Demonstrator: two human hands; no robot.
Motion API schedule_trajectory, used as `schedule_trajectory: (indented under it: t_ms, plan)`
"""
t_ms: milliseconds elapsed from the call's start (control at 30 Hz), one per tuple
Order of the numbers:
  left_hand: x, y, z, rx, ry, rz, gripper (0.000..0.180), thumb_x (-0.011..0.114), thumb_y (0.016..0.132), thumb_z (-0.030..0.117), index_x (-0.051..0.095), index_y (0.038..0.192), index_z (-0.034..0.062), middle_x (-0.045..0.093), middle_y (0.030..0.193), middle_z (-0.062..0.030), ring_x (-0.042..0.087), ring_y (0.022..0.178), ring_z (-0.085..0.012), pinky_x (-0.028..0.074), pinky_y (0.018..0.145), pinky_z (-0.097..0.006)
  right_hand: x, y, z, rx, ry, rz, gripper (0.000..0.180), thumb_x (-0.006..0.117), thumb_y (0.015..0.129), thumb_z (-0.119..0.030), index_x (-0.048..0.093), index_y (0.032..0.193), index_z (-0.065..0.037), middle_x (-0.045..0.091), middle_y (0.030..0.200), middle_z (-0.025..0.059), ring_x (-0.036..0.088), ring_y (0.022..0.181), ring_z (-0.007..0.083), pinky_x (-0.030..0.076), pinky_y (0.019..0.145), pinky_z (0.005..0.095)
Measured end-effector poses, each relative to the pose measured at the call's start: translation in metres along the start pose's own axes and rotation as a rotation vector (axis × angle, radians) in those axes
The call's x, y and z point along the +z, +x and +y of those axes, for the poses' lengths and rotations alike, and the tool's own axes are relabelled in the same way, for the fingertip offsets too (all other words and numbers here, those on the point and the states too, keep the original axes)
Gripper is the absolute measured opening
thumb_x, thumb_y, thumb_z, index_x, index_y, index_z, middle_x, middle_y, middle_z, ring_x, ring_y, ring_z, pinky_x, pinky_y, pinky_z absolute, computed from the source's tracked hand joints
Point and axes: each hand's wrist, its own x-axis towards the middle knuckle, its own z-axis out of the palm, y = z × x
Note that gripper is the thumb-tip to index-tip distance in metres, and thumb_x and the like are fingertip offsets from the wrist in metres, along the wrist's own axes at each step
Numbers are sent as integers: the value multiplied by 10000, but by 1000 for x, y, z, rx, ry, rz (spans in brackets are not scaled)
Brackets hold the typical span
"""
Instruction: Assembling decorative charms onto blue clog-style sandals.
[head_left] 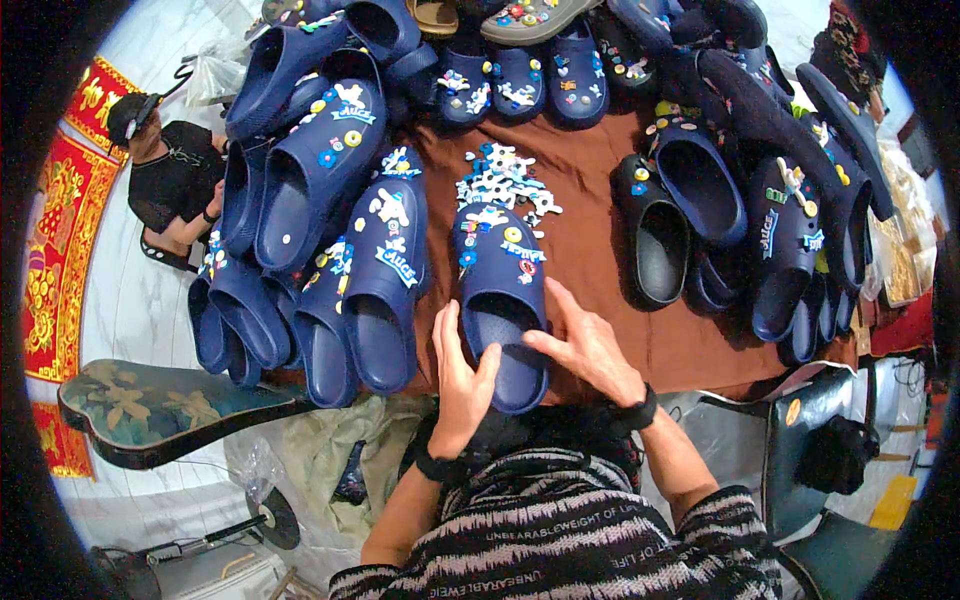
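Observation:
A navy blue clog (508,372) with small decorative charms on its toe lies in front of me, its heel toward me. My left hand (463,378) is along its left side, fingers stretched upward and thumb over the heel opening. On the other side, my right hand (590,348) has its fingers spread, with the thumb reaching to the opening's right edge. Both hands are open and look to rest lightly at the clog; whether they press on it is hard to tell. Just beyond the toe sits a loose pile of white, blue and black charms (505,180).
More decorated navy clogs (385,290) stand stacked on the left, and others (785,260) on the right beside a black clog (655,235). A brown cloth (580,190) covers the table. A person (175,165) sits at the far left. Chairs (180,410) flank me.

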Motion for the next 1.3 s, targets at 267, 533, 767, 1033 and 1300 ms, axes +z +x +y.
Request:
schedule_trajectory:
  t_ms: [267, 533, 767, 1033, 1300]
  plan:
    - [9, 7, -18, 10, -2, -96, 692, 446, 861, -58, 284, 1529, 22, 410, 1512, -246, 370, 1430, -371, 258, 1189, -415, 19, -17, 3, -172, -94, 166, 674, 622, 864, -192, 361, 1440, 41, 645, 781, 298, 639, 715, 469, 500, 670, 552]
    - [51, -13, 6, 63, 38, -182, 684, 488, 858, -54, 294, 1513, -23, 374, 1528, -230, 342, 1440, -363, 259, 1198, -405, -6, -56, 38, -1, -147, 114, 791, 600, 918, -304, 211, 1511, 47, 666, 773, 283, 654, 680, 458, 515, 637, 545]
    - [70, -17, 7, 19, 41, -162, 660, 528, 870, -5, 325, 1499, -10, 412, 1467, -268, 403, 1367, -421, 316, 1157, -454, -5, -62, 52, 147, -63, 143, 824, 621, 910, -335, 203, 1523, 24, 645, 724, 287, 642, 688, 472, 499, 675, 551]
    - [71, -19, 2, 13, 42, -170, 655, 534, 878, 21, 327, 1498, -11, 441, 1439, -274, 432, 1339, -429, 332, 1142, -445, 7, -63, 61, 25, -38, 290, 744, 599, 912, -270, 261, 1501, 34, 642, 723, 287, 634, 664, 467, 496, 657, 554]
    - [65, -9, -17, -42, -46, -135, 625, 494, 868, -13, 374, 1481, -9, 458, 1452, -243, 450, 1340, -394, 321, 1151, -422, -17, -52, 34, 52, 51, 206, 593, 632, 937, -293, 430, 1425, -25, 658, 845, 282, 653, 768, 458, 510, 692, 523]
